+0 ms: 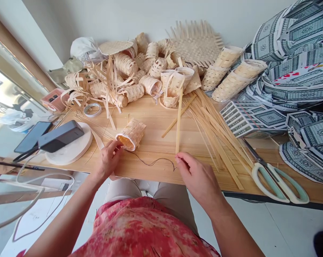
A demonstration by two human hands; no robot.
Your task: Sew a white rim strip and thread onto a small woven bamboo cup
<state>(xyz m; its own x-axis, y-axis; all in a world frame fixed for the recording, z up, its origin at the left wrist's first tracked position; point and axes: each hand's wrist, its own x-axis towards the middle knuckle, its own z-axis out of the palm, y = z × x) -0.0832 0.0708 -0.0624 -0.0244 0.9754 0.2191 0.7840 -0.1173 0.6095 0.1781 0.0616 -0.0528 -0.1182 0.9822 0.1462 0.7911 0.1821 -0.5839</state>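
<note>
- Scissors (263, 163) lying at the worktop's (157, 112) right, pale handles toward the near edge.
- Card shapes (275, 39) stacked along the right side (one shows red hearts).
- Baskets (125, 64) heaped at the back, several on their sides.
- Mat (196, 43) behind them, its loose ends sticking up against the wall (140, 14).
- White bag (85, 49) at the back left.
- Pink box (54, 100) near the window side.
- Tape roll (93, 115) lying flat.
- White disc (77, 148) with a black block (61, 136) on it.
- Phone (33, 135) beside the disc.
</note>
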